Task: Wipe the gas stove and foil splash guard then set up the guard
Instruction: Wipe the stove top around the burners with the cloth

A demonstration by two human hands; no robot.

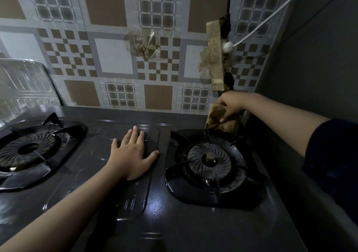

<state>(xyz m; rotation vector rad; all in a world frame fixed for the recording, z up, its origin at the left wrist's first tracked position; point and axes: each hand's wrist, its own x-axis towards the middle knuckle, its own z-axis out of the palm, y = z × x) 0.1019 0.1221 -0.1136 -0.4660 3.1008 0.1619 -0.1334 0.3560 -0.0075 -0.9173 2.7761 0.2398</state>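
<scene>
A dark two-burner gas stove (166, 209) fills the lower view, with a left burner (29, 149) and a right burner (210, 160). My left hand (133, 155) lies flat with spread fingers on the stove's middle panel. My right hand (230, 104) grips a stained brownish cloth (217, 118) at the stove's back right corner, just behind the right burner. The foil splash guard (23, 85) stands at the far left against the tiled wall, its silver panel partly cut off by the frame edge.
A patterned tiled wall (116, 58) rises behind the stove. A taped, stained strip with a black cable (216, 58) and a white cord (257, 27) hang above my right hand. A plain grey wall (310, 58) closes the right side.
</scene>
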